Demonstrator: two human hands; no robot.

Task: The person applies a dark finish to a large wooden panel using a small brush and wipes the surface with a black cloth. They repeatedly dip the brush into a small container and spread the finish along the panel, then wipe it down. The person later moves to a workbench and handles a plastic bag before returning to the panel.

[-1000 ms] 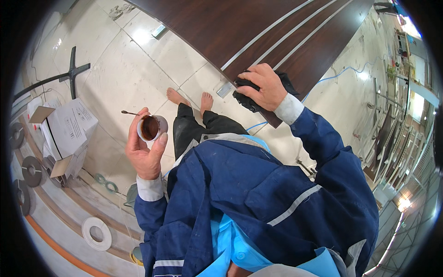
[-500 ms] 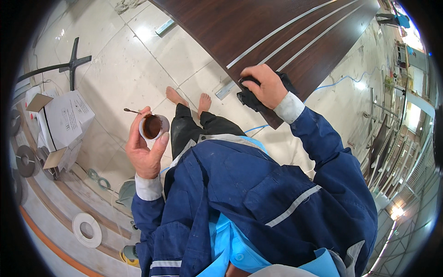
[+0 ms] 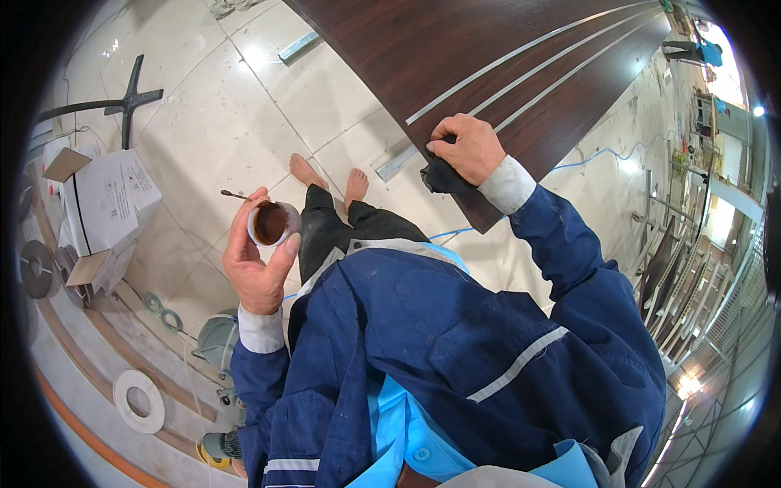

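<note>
A small white cup (image 3: 272,224) of brown liquid is gripped left of centre by the left hand (image 3: 256,264), fingers wrapped round it; tilted, it could spill onto the glossy tiled floor (image 3: 211,122). A crumpled dark cloth (image 3: 443,175) is pressed by the closed right hand (image 3: 468,150) onto the smooth dark wood panel (image 3: 488,49), upper right, where smearing is possible.

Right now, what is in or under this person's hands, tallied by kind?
Hands: 2, left hand and right hand
Small cups of brown liquid: 1, the cup in the left hand
Thin sticks in the cup: 1, the stick
Dark cloths: 1, the cloth under the right hand
Dark wood panels: 1, the panel
Total: 6
</note>
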